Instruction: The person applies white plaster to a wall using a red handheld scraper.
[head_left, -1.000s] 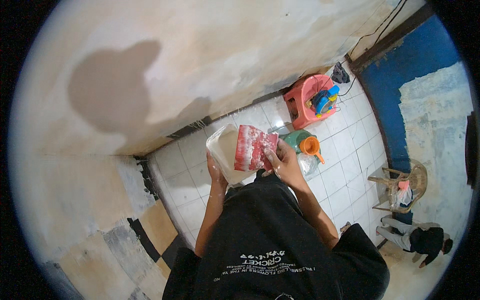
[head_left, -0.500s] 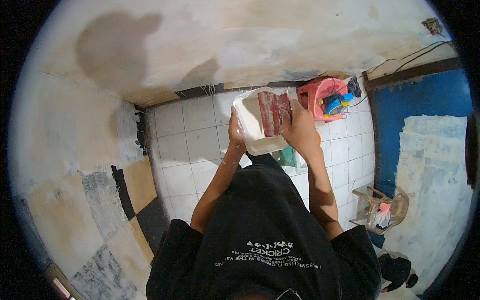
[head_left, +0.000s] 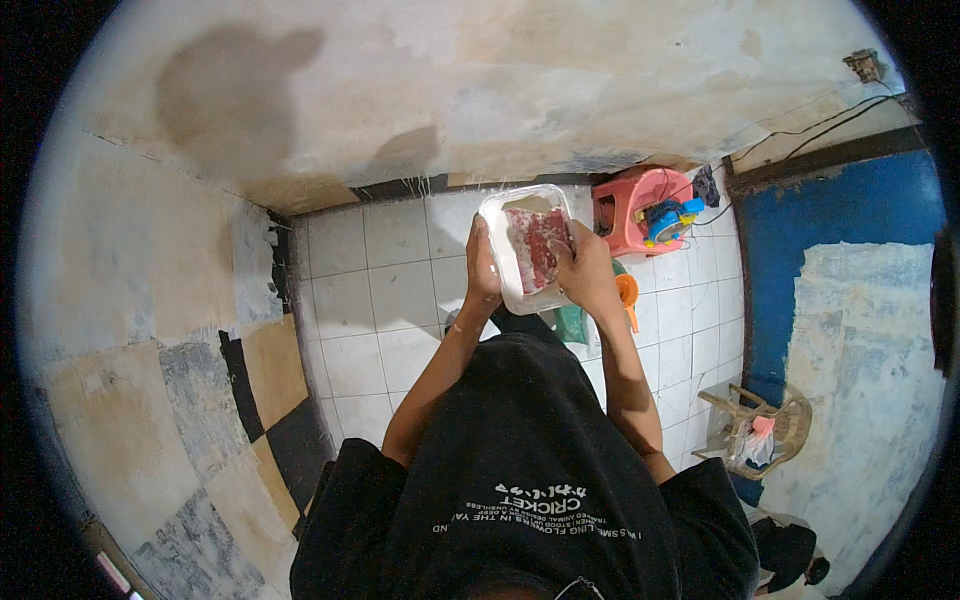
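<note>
My left hand (head_left: 482,268) grips the left side of a white plastic tub (head_left: 497,222) from outside, fingers closed along its wall. White paste (head_left: 511,268) lies in the tub. A red, flat, wide-bladed scraper (head_left: 543,243), smeared with white, is in my right hand (head_left: 591,272), thumb on its face and fingers behind. Its blade lies within the tub's opening, over the paste; how deep its edge goes I cannot tell. Tub and scraper are held above the tiled floor, in front of my black shirt.
A pink plastic stool (head_left: 625,235) by the far wall carries a blue-and-yellow device (head_left: 668,225). Near my right forearm are an orange dipper (head_left: 628,291) and something green (head_left: 571,325). A chair (head_left: 785,430) holding cloths stands right; another person (head_left: 785,553) is at lower right. Patchily coated walls surround the floor.
The scraper has shifted down relative to the tub, its face turned, with more white on it. My right hand has come down and slightly left with it. The tub has tilted a little.
</note>
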